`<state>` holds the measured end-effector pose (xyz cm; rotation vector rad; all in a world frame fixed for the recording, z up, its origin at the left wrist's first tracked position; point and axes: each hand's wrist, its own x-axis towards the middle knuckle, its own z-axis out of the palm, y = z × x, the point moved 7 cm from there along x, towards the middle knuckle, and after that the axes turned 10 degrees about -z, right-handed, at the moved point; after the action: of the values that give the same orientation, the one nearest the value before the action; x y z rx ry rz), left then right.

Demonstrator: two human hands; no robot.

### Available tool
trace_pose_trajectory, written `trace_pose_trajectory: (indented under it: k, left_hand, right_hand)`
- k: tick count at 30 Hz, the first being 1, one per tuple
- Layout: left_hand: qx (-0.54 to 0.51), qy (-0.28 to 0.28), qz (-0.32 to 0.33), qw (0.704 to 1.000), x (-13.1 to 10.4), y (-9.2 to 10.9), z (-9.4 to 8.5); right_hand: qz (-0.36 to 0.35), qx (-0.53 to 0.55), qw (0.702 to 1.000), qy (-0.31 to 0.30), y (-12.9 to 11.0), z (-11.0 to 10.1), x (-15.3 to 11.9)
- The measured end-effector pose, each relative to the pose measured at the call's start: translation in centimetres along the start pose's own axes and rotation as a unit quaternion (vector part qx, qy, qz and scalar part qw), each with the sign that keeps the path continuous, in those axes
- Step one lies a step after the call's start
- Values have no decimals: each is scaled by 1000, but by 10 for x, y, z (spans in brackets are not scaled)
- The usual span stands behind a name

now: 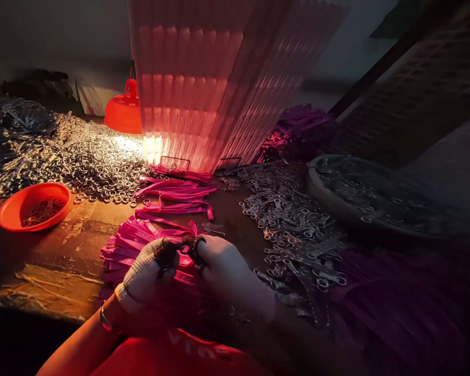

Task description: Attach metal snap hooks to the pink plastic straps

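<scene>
My left hand [151,263] and my right hand [227,258] meet over the bench, both in pale work gloves with dark fingertips. Their fingers are closed in a pinch, tip to tip. A pink strap [194,228] sticks up at my right fingertips. Between the two hands a small ring [185,249] shows in part; what my left fingers grip is mostly hidden. Just beneath and beyond the hands lies a pile of pink straps [131,235], and more pink straps [180,190] are laid in bunches behind it.
Metal rings and chains [97,156] heap up under a red lamp [123,112] at the left. An orange bowl [13,214] holds small metal parts. A corrugated translucent panel [188,94] stands behind. Metal clasps [285,219] spread to the right, beside a large basin [317,183].
</scene>
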<state>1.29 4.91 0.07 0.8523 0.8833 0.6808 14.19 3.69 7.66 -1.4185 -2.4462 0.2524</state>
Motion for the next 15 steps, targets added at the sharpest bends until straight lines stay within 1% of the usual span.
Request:
trace_pose_trajectory:
  k: [2,4,6,8,9,11,13,14,15]
  left_hand:
    - [91,14,19,996,-5,3,4]
    - [199,31,41,979,-11,8,7]
    - [307,37,67,949,-16,11,10]
    - [370,19,74,926,-18,10,12]
    - [380,3,70,922,-18,7,13]
    - [371,-27,58,927,-19,1,13]
    - [339,-25,61,938,-19,-1,11]
    - [325,-18,65,943,-20,-1,10]
    - [291,-7,65,954,-20,1,9]
  right_hand:
    - [-14,-94,995,-35,-10,4,-5]
    - [-41,-156,986,-47,-20,9,-13]
    - [-83,-199,976,-21,-30,13,-22]
    - [-127,-220,967,30,-38,17,-33]
    - [-141,-222,963,58,-41,19,-38]
    - [-143,-219,960,101,-41,23,-47]
    - [-123,-209,963,120,-38,25,-52]
    - [-112,-206,964,122,-37,25,-53]
    - [-106,-204,966,119,-36,25,-54]
